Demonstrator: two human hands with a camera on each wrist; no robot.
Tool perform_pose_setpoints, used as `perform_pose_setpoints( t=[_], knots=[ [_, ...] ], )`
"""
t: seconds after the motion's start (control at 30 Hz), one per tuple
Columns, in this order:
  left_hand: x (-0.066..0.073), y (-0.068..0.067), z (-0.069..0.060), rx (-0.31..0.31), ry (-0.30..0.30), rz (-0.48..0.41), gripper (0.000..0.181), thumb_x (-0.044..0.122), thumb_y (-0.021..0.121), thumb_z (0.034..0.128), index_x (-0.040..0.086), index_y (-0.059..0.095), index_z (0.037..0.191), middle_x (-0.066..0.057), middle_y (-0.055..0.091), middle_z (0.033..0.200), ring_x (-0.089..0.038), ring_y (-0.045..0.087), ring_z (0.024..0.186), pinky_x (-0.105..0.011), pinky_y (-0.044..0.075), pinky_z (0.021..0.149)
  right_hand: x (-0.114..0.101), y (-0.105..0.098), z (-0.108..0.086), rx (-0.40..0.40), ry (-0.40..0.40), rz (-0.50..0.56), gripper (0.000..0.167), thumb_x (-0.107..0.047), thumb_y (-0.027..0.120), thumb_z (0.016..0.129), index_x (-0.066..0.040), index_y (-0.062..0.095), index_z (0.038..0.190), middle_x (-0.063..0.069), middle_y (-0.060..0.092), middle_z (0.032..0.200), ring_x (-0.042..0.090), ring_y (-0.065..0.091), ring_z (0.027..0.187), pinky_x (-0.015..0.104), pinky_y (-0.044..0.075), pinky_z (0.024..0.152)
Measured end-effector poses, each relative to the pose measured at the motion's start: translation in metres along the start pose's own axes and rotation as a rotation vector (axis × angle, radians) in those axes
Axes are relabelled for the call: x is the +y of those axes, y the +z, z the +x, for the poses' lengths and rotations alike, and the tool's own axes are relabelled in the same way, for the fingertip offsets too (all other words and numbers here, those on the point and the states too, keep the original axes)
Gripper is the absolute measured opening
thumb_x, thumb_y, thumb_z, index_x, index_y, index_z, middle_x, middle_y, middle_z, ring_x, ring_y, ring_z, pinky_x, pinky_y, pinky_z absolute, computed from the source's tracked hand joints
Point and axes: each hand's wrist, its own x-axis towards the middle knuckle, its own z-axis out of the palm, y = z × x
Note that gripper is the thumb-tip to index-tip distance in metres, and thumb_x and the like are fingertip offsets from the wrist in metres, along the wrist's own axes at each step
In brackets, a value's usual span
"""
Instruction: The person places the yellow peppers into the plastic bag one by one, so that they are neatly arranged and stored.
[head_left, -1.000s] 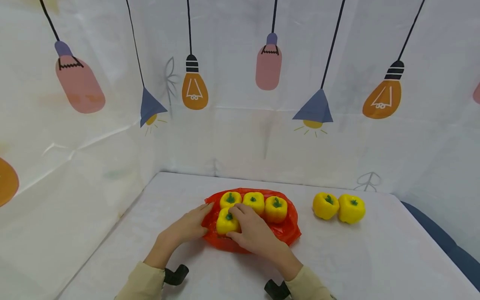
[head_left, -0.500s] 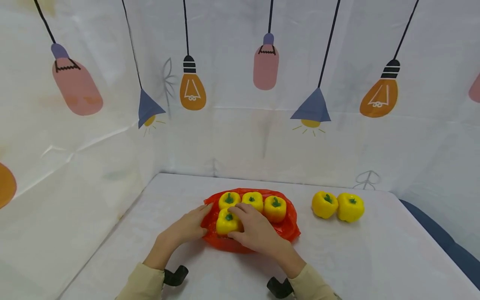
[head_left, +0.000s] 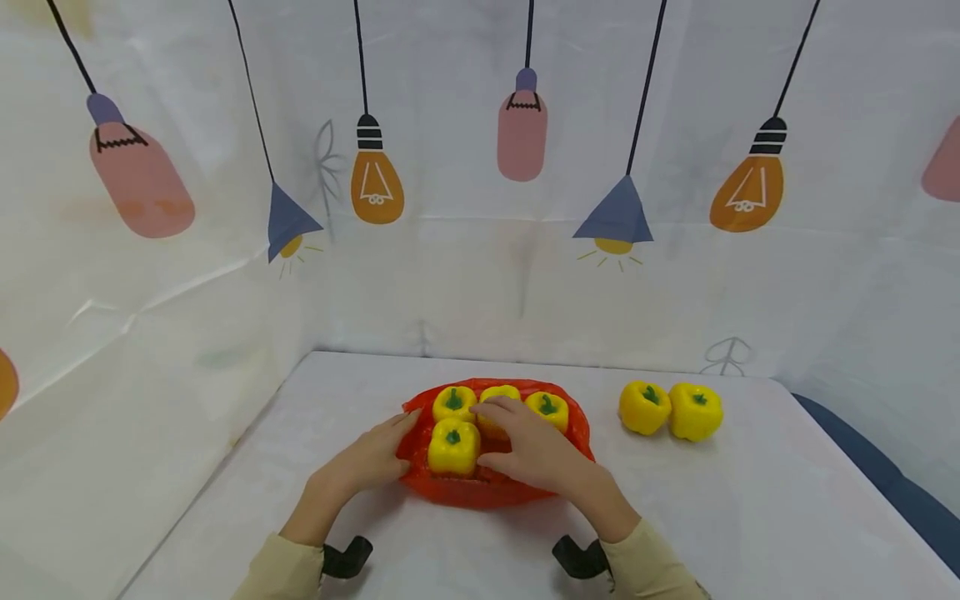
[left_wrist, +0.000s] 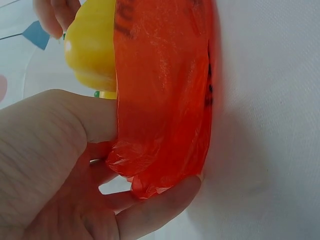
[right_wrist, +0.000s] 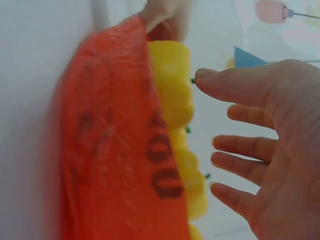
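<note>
A red plastic bag point(head_left: 483, 495) lies spread on the table with several yellow bell peppers in it. The front-left bell pepper point(head_left: 453, 450) sits upright, its green stem on top. At the bag's left side my left hand point(head_left: 371, 454) holds the rim, the thumb inside and fingers outside, as the left wrist view point(left_wrist: 60, 150) shows. My right hand point(head_left: 542, 450) hovers over the right part of the bag, partly hiding the peppers behind. In the right wrist view its fingers point(right_wrist: 245, 145) are spread apart, with nothing held and a gap to the pepper point(right_wrist: 172, 82).
Two more yellow bell peppers, a left one point(head_left: 644, 407) and a right one point(head_left: 695, 412), stand side by side on the white table point(head_left: 750, 508), right of the bag. A white sheet point(head_left: 465, 283) printed with lamps hangs behind. Something dark blue point(head_left: 862, 450) lies beyond the table's right edge.
My right hand has let go of the front-left bell pepper and moved a little right, so that pepper shows whole. My left hand stays at the bag's left rim. The view has shifted slightly.
</note>
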Motion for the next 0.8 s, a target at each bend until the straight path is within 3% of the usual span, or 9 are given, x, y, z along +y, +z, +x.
perform_pose_setpoints(
  t=[0.13, 0.33, 0.57, 0.8],
  knots=[
    [-0.002, 0.000, 0.001, 0.004, 0.002, -0.011, 0.075, 0.010, 0.068, 0.0858, 0.008, 0.037, 0.154, -0.014, 0.040, 0.157, -0.035, 0.039, 0.144, -0.057, 0.040, 0.113, 0.008, -0.012, -0.003, 0.049, -0.006, 0.035, 0.059, -0.034, 0.073, 0.088, -0.025, 0.052, 0.143, 0.000, 0.048, 0.150, 0.024, 0.047, 0.137, 0.051, 0.050, 0.105],
    [-0.006, 0.002, 0.002, 0.008, 0.005, -0.025, 0.074, 0.011, 0.067, 0.0863, 0.009, 0.037, 0.154, -0.012, 0.040, 0.158, -0.035, 0.038, 0.145, -0.058, 0.039, 0.114, 0.027, -0.026, -0.005, 0.140, 0.048, 0.037, 0.056, -0.028, 0.075, 0.087, -0.023, 0.056, 0.139, -0.001, 0.051, 0.146, 0.023, 0.050, 0.134, 0.051, 0.048, 0.108],
    [-0.010, 0.006, 0.002, 0.017, 0.006, -0.020, 0.075, 0.012, 0.068, 0.0854, 0.010, 0.037, 0.154, -0.011, 0.040, 0.158, -0.035, 0.037, 0.145, -0.059, 0.039, 0.113, 0.068, -0.050, -0.012, 0.243, 0.097, -0.027, 0.058, -0.022, 0.073, 0.089, -0.017, 0.052, 0.143, 0.011, 0.048, 0.149, 0.038, 0.049, 0.134, 0.060, 0.047, 0.104],
    [-0.009, 0.004, 0.005, 0.018, 0.015, -0.006, 0.075, 0.012, 0.067, 0.0855, 0.008, 0.037, 0.154, -0.012, 0.041, 0.157, -0.035, 0.038, 0.145, -0.057, 0.038, 0.115, 0.106, -0.069, -0.027, 0.238, 0.207, -0.079, 0.062, -0.019, 0.069, 0.090, -0.010, 0.045, 0.147, 0.021, 0.039, 0.153, 0.046, 0.043, 0.136, 0.066, 0.042, 0.105]
  ],
)
